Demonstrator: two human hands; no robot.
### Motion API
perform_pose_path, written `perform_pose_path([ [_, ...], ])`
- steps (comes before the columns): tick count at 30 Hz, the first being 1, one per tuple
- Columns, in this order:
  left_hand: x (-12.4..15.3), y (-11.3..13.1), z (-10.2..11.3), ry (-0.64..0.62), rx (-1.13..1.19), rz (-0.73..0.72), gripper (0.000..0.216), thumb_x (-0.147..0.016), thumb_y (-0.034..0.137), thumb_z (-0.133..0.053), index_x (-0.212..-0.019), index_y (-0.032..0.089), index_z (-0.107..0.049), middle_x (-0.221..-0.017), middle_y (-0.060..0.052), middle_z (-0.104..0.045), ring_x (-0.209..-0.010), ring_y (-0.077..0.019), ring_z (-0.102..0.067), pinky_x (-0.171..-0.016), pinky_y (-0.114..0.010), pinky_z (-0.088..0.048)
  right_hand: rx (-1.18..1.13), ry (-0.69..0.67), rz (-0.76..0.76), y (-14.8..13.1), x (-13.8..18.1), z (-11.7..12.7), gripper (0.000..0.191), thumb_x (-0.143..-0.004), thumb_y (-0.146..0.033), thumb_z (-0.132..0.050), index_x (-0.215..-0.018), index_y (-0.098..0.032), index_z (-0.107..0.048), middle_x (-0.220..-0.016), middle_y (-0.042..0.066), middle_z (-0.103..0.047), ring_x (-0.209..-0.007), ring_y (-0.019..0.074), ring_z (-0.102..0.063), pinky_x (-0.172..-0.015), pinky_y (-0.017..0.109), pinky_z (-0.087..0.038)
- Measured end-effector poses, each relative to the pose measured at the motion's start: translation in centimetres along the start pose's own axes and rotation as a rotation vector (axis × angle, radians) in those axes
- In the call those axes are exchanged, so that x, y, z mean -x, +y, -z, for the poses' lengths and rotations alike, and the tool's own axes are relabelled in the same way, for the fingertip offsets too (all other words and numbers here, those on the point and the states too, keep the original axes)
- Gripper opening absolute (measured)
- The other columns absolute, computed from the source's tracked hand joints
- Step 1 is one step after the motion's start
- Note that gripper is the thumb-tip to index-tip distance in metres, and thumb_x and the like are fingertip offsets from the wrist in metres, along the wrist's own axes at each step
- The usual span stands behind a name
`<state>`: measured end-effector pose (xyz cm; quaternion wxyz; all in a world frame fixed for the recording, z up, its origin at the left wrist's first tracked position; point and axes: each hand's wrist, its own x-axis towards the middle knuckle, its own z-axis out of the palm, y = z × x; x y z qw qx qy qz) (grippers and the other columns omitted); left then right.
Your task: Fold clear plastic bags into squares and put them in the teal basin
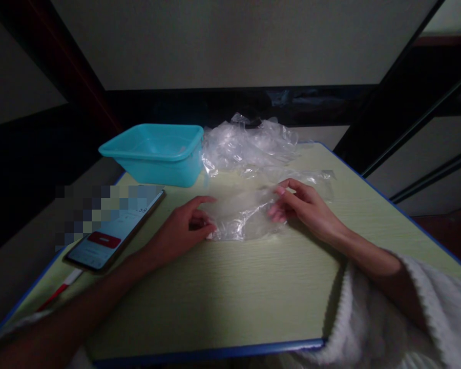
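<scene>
A clear plastic bag [241,215] lies flat in the middle of the pale green table [230,302]. My left hand [184,225] pinches the bag's left edge between thumb and curled fingers. At the bag's right edge my right hand [307,207] has its fingers bent and closed on the plastic. Both forearms rest on the table, the right one in a white knitted sleeve.
A turquoise plastic tub [157,152] stands at the back left. A heap of crumpled clear plastic bags [249,143] lies beside it at the back. A phone [117,233] with a lit screen lies at the left, a red-and-white pen [59,292] near the left edge.
</scene>
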<state>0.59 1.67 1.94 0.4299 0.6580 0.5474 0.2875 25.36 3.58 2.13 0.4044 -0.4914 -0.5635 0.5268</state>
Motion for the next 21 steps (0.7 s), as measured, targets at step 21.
perform_pose_path([
  [21,-0.3,0.0,-0.2,0.002,0.071,0.009,0.048,-0.069,0.022,-0.062,-0.114,0.014,-0.048,-0.067,0.006,-0.059,-0.058,-0.0117,-0.061,-0.055,-0.021,-0.047,0.085,-0.287,-0.092,0.4,0.3,1.3,0.050,-0.066,-0.018,-0.065,-0.108,-0.017,-0.038,-0.066,-0.008,-0.057,-0.051,0.0085,-0.059,-0.041,0.017,-0.039],
])
